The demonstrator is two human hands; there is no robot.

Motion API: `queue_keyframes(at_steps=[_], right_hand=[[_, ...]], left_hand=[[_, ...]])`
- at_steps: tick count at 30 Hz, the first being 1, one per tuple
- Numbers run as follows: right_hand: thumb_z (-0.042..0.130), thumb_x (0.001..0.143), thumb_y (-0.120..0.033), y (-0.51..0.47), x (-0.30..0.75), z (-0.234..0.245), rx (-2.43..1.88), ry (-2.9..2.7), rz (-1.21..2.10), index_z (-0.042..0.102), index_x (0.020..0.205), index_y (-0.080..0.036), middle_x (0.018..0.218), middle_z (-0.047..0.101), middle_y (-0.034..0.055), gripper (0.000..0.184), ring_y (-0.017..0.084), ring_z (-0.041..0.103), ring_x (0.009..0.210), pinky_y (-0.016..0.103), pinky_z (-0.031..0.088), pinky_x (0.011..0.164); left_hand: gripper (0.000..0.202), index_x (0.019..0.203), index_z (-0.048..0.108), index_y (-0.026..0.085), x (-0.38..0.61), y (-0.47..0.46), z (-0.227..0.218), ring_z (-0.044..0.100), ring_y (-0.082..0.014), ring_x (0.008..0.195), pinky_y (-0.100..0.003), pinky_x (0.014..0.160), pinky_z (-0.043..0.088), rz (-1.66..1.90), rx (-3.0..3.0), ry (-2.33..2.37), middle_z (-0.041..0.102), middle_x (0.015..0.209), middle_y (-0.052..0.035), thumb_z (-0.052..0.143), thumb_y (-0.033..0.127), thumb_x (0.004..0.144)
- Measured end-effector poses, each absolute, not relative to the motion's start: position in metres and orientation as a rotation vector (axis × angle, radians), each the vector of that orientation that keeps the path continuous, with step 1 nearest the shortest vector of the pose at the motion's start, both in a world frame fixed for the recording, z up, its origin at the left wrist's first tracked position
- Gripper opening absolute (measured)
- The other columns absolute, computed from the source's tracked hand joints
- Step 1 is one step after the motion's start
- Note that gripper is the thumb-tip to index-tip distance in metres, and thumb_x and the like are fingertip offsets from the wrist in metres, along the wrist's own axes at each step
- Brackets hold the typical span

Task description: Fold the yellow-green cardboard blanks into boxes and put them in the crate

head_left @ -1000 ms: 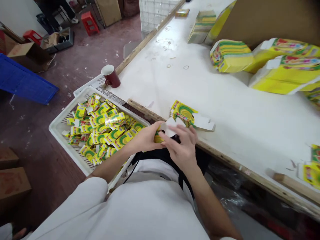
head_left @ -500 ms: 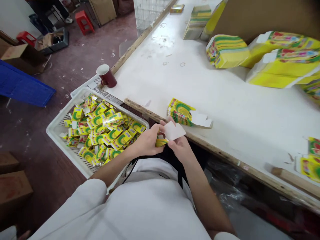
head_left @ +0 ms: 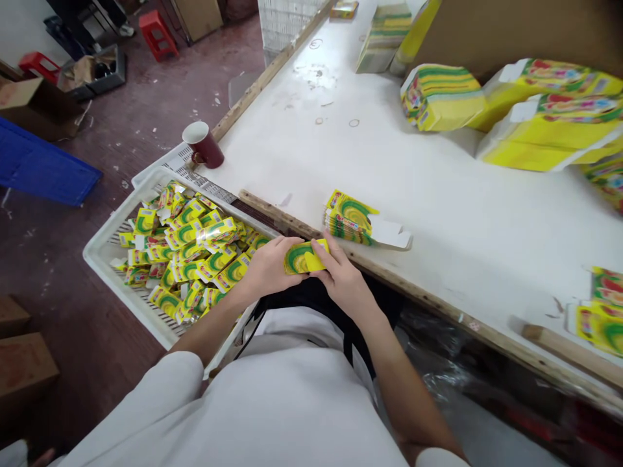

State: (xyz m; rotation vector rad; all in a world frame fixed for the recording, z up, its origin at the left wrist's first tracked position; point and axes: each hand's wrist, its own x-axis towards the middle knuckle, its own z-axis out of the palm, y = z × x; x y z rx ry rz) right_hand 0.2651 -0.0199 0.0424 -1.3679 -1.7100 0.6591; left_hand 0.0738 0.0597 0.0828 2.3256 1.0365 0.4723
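Observation:
Between my two hands is a small yellow and green cardboard box, held just off the table's front edge. My left hand is closed round its left end. At the right end, the thumb and fingers of my right hand press on the box. Just beyond them a stack of flat folded cartons lies on the table, with a white flap sticking out to the right. To the left stands a white plastic basket, heaped with small yellow boxes of the same kind.
A maroon mug stands at the table's left corner. Bundles of yellow cartons line the back right. A wooden strip and more printed cartons are at the right. Red stools and a blue panel are on the floor side.
The white end flaps that stood out of the box between my hands no longer show; its yellow printed side now faces up. My right hand's fingers have moved onto its right end.

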Motion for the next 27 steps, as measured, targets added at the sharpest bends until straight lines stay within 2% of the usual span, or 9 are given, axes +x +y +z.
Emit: queue_keyframes(at_steps=[3, 5, 7, 12, 13, 17, 18, 23, 27], right_hand=[[0.059, 0.093, -0.023, -0.021, 0.276, 0.049, -1.322, -1.75, 0.71, 0.065, 0.129, -0.031, 0.154, 0.045, 0.007, 0.038, 0.027, 0.05, 0.137, 0.047, 0.046, 0.112], [0.066, 0.088, -0.021, -0.02, 0.278, 0.052, -1.319, -1.753, 0.736, 0.071, 0.119, -0.03, 0.149, 0.052, 0.0078, 0.033, 0.028, 0.054, 0.133, 0.048, 0.047, 0.11], [0.069, 0.083, -0.017, -0.018, 0.272, 0.051, -1.358, -1.673, 0.701, 0.074, 0.114, -0.029, 0.146, 0.055, 0.0083, 0.033, 0.029, 0.057, 0.13, 0.049, 0.048, 0.109], [0.067, 0.083, -0.013, -0.01, 0.247, 0.04, -1.351, -1.536, 0.646, 0.075, 0.111, -0.03, 0.149, 0.052, 0.0063, 0.033, 0.027, 0.055, 0.132, 0.047, 0.047, 0.11], [0.068, 0.083, -0.014, -0.009, 0.245, 0.039, -1.336, -1.547, 0.658, 0.074, 0.113, -0.03, 0.149, 0.052, 0.0063, 0.034, 0.027, 0.055, 0.132, 0.046, 0.047, 0.111], [0.071, 0.084, -0.021, -0.008, 0.253, 0.04, -1.309, -1.562, 0.651, 0.07, 0.12, -0.031, 0.148, 0.053, 0.0065, 0.037, 0.027, 0.057, 0.13, 0.044, 0.048, 0.109], [0.071, 0.084, -0.022, -0.009, 0.257, 0.042, -1.301, -1.578, 0.644, 0.071, 0.119, -0.03, 0.149, 0.053, 0.0065, 0.036, 0.027, 0.057, 0.13, 0.043, 0.049, 0.109], [0.07, 0.086, -0.023, -0.013, 0.273, 0.047, -1.257, -1.759, 0.703, 0.074, 0.114, -0.028, 0.151, 0.05, 0.0078, 0.029, 0.026, 0.056, 0.132, 0.042, 0.05, 0.108], [0.071, 0.084, -0.023, -0.015, 0.271, 0.048, -1.315, -1.726, 0.711, 0.076, 0.109, -0.028, 0.147, 0.053, 0.0084, 0.025, 0.027, 0.056, 0.131, 0.045, 0.05, 0.107]], left_hand=[[0.057, 0.117, 0.057, 0.021, 0.073, 0.062, 0.086, 0.068, -0.0237, 0.101, -0.035, 0.089, 0.053, 0.461, 2.301, 0.977, 0.07, 0.113, -0.0055, 0.08, 0.036, 0.067], [0.056, 0.115, 0.058, 0.02, 0.074, 0.062, 0.087, 0.068, -0.0239, 0.101, -0.035, 0.088, 0.053, 0.462, 2.331, 0.954, 0.071, 0.111, -0.0056, 0.081, 0.035, 0.066], [0.053, 0.115, 0.059, 0.019, 0.076, 0.061, 0.086, 0.068, -0.0239, 0.1, -0.034, 0.087, 0.053, 0.482, 2.373, 0.965, 0.071, 0.108, -0.0061, 0.079, 0.033, 0.068], [0.023, 0.107, 0.061, 0.021, 0.07, 0.061, 0.084, 0.068, -0.0189, 0.095, -0.031, 0.085, 0.052, 0.567, 2.293, 1.108, 0.071, 0.101, -0.0033, 0.064, 0.024, 0.084], [0.026, 0.109, 0.06, 0.021, 0.068, 0.062, 0.084, 0.067, -0.0193, 0.097, -0.032, 0.087, 0.052, 0.538, 2.27, 1.096, 0.07, 0.104, -0.0034, 0.066, 0.026, 0.084], [0.072, 0.127, 0.05, 0.021, 0.06, 0.065, 0.083, 0.059, -0.0276, 0.116, -0.041, 0.096, 0.051, 0.367, 2.306, 0.957, 0.059, 0.124, -0.0097, 0.085, 0.037, 0.067], [0.076, 0.128, 0.048, 0.021, 0.06, 0.065, 0.083, 0.058, -0.0288, 0.118, -0.042, 0.096, 0.051, 0.339, 2.333, 0.947, 0.058, 0.125, -0.0105, 0.086, 0.037, 0.065], [0.055, 0.12, 0.055, 0.023, 0.066, 0.066, 0.084, 0.063, -0.0248, 0.106, -0.038, 0.093, 0.052, 0.299, 2.369, 0.951, 0.065, 0.112, -0.0056, 0.077, 0.029, 0.07], [0.054, 0.121, 0.056, 0.021, 0.07, 0.068, 0.087, 0.065, -0.0246, 0.103, -0.036, 0.09, 0.052, 0.296, 2.418, 0.896, 0.067, 0.11, -0.0064, 0.073, 0.027, 0.07]])
